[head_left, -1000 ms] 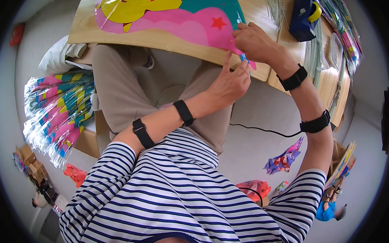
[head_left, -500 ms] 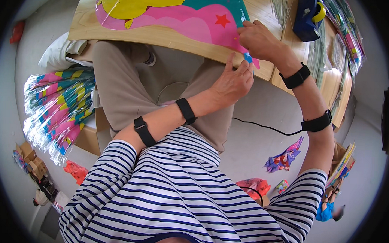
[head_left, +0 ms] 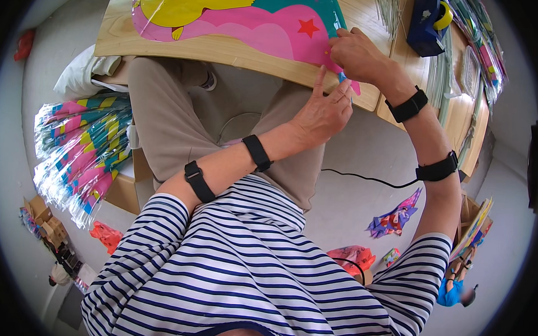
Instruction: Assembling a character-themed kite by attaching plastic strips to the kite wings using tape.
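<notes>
A glossy printed plastic sheet, pink and teal with a yellow cartoon figure and a red star, lies on the wooden table. Its near right corner pokes past the table edge, where a small blue bit shows. My left hand is at that corner: fingers on its right side close on the sheet, while an outer finger stretches onto the table edge. The thumb is hard to make out. My right hand is curled over the sheet's right edge; its palm and whatever it may hold are hidden.
At the back right stands a blue tape dispenser with yellow tape, beside thin pale rods and a clear plastic box. Folded printed sheets are stacked at my left. A black cable crosses near my right arm; red bags lie on the floor.
My left fingers have shifted slightly at the sheet's corner and now cover more of the blue bit. My right hand stays nearly still, curled at the sheet's edge.
</notes>
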`<move>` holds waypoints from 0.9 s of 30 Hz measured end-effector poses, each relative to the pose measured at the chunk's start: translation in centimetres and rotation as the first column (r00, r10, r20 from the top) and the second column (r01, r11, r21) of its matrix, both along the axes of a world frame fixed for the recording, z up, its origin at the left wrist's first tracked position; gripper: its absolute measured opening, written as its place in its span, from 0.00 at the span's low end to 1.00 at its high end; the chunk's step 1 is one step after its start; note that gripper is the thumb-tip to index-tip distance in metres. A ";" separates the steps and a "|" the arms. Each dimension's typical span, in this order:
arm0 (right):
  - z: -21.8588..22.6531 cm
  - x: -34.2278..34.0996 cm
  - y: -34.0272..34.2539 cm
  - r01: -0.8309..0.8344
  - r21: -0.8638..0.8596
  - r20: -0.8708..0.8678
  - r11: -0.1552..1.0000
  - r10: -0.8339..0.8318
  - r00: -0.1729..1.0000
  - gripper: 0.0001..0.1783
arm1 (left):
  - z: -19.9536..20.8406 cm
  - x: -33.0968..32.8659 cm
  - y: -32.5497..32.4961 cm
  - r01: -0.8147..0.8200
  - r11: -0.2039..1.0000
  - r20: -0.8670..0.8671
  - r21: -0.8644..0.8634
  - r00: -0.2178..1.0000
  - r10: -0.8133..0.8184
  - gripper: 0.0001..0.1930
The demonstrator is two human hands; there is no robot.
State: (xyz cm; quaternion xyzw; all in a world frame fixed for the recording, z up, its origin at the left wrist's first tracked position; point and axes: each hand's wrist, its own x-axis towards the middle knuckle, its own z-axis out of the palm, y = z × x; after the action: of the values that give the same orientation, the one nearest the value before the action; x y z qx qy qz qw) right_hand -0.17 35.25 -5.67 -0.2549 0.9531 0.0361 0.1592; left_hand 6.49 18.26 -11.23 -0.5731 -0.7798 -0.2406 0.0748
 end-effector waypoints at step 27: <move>-0.3 -0.1 0.1 0.033 -0.001 0.007 0.999 -0.033 0.999 0.05 | 0.5 -0.6 -0.1 0.057 0.998 0.181 -0.040 0.982 -0.049 0.16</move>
State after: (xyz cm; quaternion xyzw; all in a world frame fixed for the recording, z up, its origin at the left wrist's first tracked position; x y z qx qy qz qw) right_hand -0.28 35.40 -6.02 -0.2394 0.9566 0.0321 0.1632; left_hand 5.84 18.20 -10.70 -0.5710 -0.7731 -0.2757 -0.0153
